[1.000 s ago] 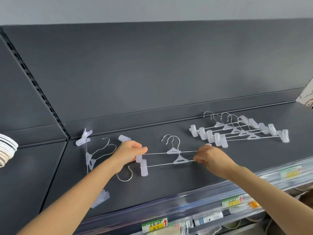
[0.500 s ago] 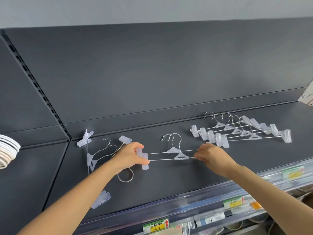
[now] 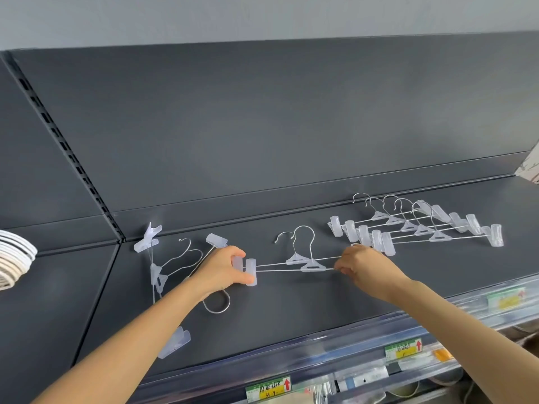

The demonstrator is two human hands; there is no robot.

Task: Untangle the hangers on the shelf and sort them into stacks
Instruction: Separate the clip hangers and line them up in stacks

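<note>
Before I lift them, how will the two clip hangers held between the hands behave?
Probably light: the two clip hangers are thin wire with small plastic clips. Likely stiff: they run straight with the left hand and right hand gripping only the ends. Their hooks overlap, so may snag.

A shop — the dark metal shelf sits against a matching back panel with a slotted upright, and its front edge carries a clear plastic price rail holding yellow-and-green labels with red arrows.
</note>
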